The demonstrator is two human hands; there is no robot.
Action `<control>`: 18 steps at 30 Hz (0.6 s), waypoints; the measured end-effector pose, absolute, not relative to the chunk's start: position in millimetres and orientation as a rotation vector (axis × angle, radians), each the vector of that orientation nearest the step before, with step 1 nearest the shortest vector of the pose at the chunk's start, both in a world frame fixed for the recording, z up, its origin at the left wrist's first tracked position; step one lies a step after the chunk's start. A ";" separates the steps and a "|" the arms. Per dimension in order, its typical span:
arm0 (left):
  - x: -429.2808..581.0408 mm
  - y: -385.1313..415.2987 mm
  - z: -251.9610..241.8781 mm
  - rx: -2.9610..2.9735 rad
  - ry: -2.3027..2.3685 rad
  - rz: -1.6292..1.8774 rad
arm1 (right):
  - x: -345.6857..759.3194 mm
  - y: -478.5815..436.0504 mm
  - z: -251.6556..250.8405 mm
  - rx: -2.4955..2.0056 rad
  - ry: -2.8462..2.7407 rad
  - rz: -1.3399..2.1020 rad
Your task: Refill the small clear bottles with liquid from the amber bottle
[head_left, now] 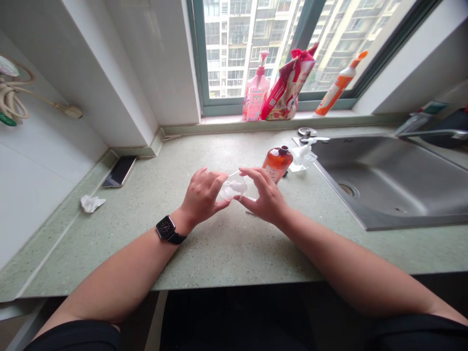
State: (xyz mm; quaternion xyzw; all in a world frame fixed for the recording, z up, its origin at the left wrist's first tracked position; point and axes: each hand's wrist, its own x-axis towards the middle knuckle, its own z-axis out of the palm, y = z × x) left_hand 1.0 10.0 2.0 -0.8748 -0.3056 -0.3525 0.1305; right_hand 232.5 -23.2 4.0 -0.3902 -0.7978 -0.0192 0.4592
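Observation:
Between my two hands, above the counter, is a small clear container with something white inside. My left hand grips its left side between thumb and fingers. On the opposite side my right hand pinches it the same way. Just beyond my right hand stands an amber bottle with an uncapped neck, its lower part hidden by my fingers. A white pump head rests on a white piece beside the bottle. Part of a thin pale strip shows on the counter under my right hand.
A steel sink is set in the counter at right. A phone and crumpled tissue lie at left. On the windowsill stand a pink pump bottle, a red bag and an orange-white bottle.

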 end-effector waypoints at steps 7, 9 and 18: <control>-2.7 10.0 4.1 -2.529 -0.909 -1.048 | 245.8 -15.7 7.8 -1.024 -1.880 -0.093; -6.1 11.0 5.7 -2.515 -0.924 -1.059 | 251.6 -12.7 8.8 -1.031 -1.854 -0.097; -0.6 7.0 5.8 -2.532 -0.863 -1.077 | 237.9 -25.6 11.8 -0.961 -1.930 -0.028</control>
